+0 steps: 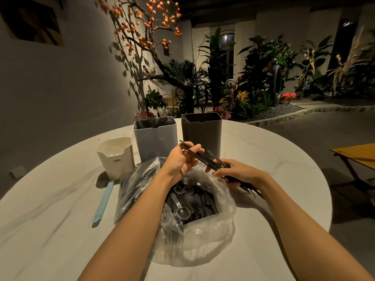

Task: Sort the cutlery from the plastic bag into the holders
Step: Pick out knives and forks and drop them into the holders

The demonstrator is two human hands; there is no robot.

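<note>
You have three holders on the table: one white [116, 157], one blue-grey [155, 137], one dark [201, 132]. One clear plastic bag [194, 226] sits before you, holding more cutlery than can be counted. One light blue utensil [103, 201] lies beside it. Two hands, your left [181, 161] and right [235, 172], are in view.

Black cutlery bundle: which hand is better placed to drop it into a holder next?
Probably the right hand: it grips the bundle near its middle, close to the dark grey holder. The left hand only pinches the far tips.
</note>
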